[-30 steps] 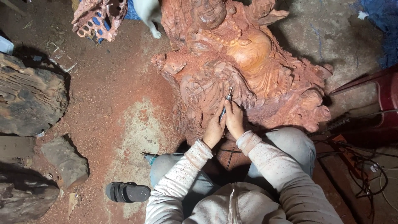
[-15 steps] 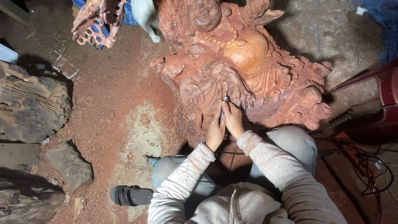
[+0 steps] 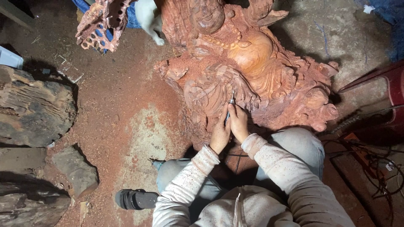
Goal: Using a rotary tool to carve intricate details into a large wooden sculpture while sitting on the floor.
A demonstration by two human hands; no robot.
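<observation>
while both hands (image 3: pixel 229 128) grip a tool (image 3: pixel 229 107), its tip meets the carving (image 3: pixel 252 63).

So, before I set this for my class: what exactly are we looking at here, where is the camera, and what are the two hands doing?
The camera sits on a person's head and looks straight down. Both bare hands meet at a large reddish-brown carved wooden sculpture lying on a dusty floor covered in red sawdust. The left hand and the right hand together grip a slim metal-tipped carving tool, its tip against the carving. Nearby lie rough dark grey logs, a black sandal and tangled cables.
</observation>
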